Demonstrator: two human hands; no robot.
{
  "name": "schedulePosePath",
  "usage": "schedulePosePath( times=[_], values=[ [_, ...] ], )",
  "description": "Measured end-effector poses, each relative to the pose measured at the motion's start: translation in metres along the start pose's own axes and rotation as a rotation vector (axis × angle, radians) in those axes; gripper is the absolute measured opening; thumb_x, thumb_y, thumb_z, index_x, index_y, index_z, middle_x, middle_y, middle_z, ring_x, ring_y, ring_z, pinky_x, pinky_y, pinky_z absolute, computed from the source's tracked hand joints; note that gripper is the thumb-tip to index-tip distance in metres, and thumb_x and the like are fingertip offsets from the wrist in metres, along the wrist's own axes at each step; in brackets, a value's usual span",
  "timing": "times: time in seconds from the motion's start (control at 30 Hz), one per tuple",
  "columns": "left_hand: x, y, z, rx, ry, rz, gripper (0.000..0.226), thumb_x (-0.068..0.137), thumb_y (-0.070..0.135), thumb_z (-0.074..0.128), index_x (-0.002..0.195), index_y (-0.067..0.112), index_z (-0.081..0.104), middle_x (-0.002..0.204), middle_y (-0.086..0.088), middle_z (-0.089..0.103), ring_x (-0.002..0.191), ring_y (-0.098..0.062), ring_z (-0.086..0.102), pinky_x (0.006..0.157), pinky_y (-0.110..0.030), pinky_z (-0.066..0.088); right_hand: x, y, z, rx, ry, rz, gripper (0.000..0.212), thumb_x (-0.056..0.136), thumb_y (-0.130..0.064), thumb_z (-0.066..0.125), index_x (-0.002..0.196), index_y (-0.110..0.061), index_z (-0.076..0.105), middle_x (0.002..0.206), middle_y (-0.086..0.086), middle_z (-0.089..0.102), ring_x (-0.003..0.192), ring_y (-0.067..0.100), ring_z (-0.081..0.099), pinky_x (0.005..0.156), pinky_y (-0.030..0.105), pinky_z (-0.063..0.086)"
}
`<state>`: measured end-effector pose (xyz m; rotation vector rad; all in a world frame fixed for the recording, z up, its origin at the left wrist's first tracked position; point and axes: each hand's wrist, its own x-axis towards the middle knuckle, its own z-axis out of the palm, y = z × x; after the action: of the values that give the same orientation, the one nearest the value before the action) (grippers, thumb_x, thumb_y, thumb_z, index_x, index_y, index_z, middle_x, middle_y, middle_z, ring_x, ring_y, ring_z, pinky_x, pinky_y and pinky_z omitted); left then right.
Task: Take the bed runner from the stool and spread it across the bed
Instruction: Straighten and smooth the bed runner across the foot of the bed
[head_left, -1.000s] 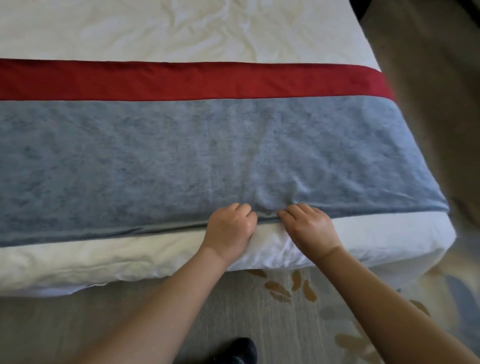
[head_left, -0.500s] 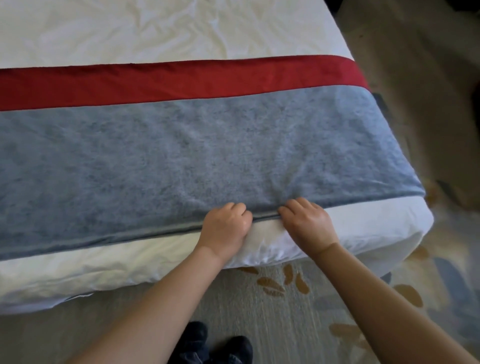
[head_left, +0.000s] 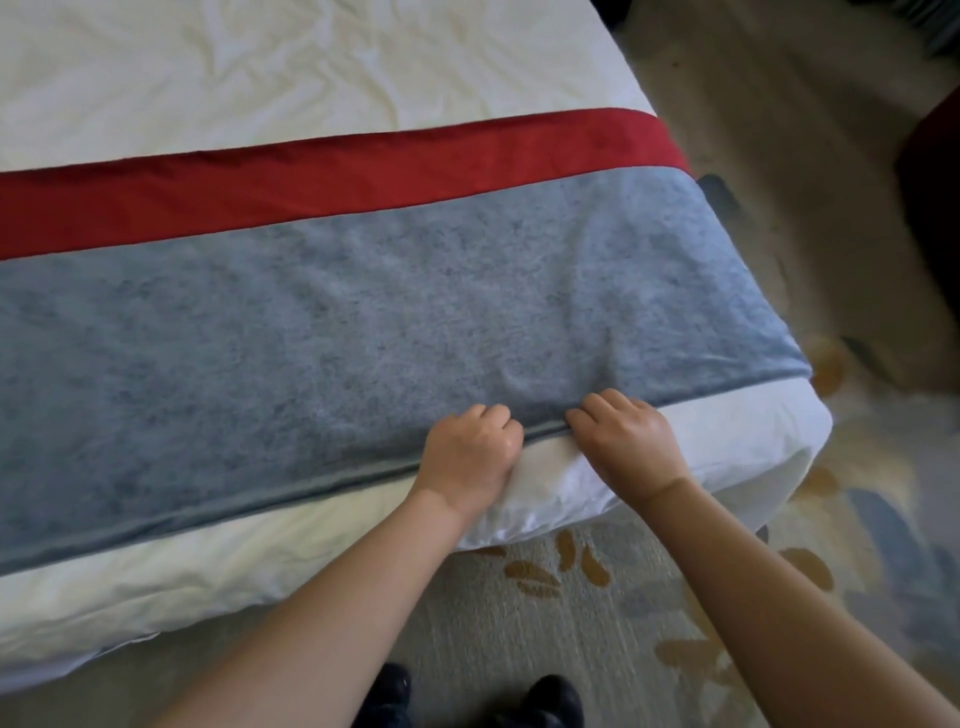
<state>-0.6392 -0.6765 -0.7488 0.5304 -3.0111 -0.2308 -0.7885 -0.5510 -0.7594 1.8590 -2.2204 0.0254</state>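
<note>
The job looks nearly done. The bed runner (head_left: 363, 322) is off the stool and lies flat across the foot of the bed (head_left: 311, 62), its red band on the far side and its wide blue-grey field on the near side. It reaches over the right edge of the mattress and runs out of view to the left. The cloth is mostly smooth. I see only a few shallow creases fanning out from where the 2 hands meet it. What seems left is a final tug or smoothing of the near hem, which sits a little back from the edge of the white duvet.

Both forearms reach forward from the foot of the bed, close together. The left hand (head_left: 467, 457) is knuckles-up with its fingers curled tight onto the runner's near hem, seemingly pinching it against the duvet. The right hand (head_left: 623, 441) sits just beside it, fingers (head_left: 597, 410) bent over the same hem and gripping it; both thumbs are hidden. Below, 2 dark shoes (head_left: 550, 699) stand on the patterned carpet (head_left: 545, 623).
</note>
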Motion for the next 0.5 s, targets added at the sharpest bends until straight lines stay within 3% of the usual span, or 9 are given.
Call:
schedulePosePath(
  times=[0.17,0.33,0.5],
  values=[
    [0.033,0.037,0.009,-0.023,0.056,0.017,0.023,0.052,0.004,0.077,0.056,0.016,0.058,0.057,0.002,0.051,0.048,-0.017,0.049,0.042,-0.021,0.02,-0.012,0.05,0.005,-0.024,0.046,0.052,0.023,0.055,0.005,0.076,0.066,-0.012,0.065,0.064,0.004,0.057,0.058,0.024,0.056,0.047,0.029,0.044],
    [0.064,0.082,0.013,-0.029,0.067,-0.03,0.034,0.038,-0.007,0.077,0.049,0.013,0.052,0.051,0.0,0.047,0.043,-0.018,0.044,0.045,-0.02,0.015,-0.037,0.109,0.004,-0.044,0.028,0.027,0.024,0.057,0.007,0.078,0.075,-0.006,0.069,0.065,0.007,0.058,0.056,0.026,0.057,0.044,0.029,0.044],
    [0.064,0.097,0.017,-0.013,0.03,-0.075,0.035,0.038,-0.009,0.075,0.048,0.013,0.05,0.051,-0.001,0.046,0.042,-0.018,0.043,0.043,-0.02,0.015,-0.049,0.124,0.009,0.004,0.059,-0.074,0.017,0.066,0.005,0.06,0.074,-0.006,0.069,0.061,0.007,0.054,0.051,0.025,0.053,0.041,0.027,0.042]
  ],
)
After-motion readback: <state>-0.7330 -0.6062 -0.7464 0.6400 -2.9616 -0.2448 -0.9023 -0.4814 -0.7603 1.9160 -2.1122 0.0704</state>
